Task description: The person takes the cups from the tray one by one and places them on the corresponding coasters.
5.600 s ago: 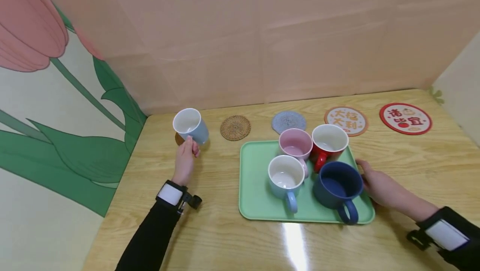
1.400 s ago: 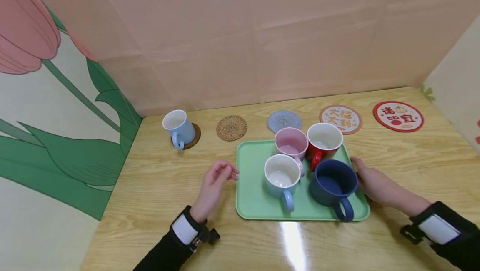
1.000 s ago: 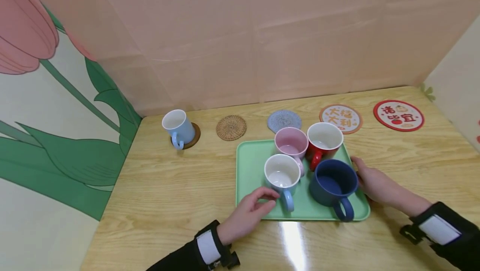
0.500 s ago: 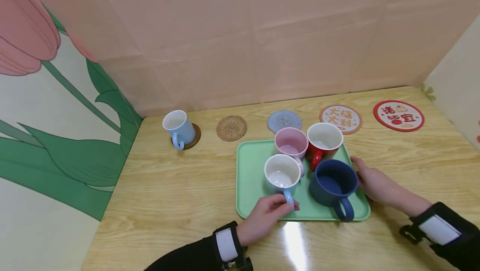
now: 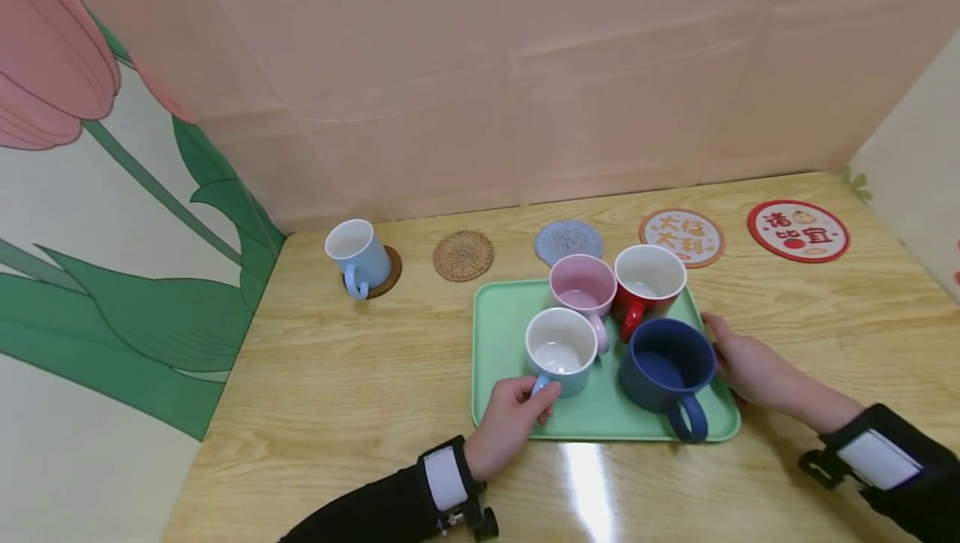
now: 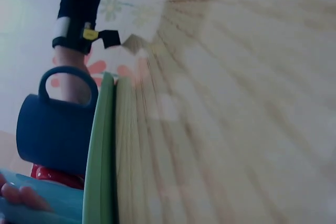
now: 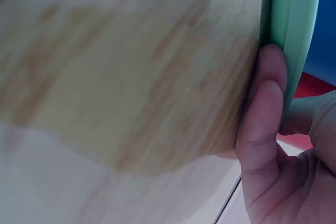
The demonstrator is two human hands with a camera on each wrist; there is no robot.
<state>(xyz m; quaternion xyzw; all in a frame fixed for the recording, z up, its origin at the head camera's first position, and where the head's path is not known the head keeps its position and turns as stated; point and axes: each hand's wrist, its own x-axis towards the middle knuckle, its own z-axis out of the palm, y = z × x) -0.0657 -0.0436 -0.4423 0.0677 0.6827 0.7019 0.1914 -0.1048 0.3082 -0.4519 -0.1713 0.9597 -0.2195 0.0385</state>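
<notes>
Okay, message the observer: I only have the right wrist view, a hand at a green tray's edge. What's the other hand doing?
Observer: The left hand pinches the wide light-blue mug by its handle.
Operator: Which other mugs are on the green tray?
Observer: Three: a pink mug, a red mug and a navy mug.
Operator: Any off it?
Observer: One, a narrow light-blue mug, on a brown coaster.
</notes>
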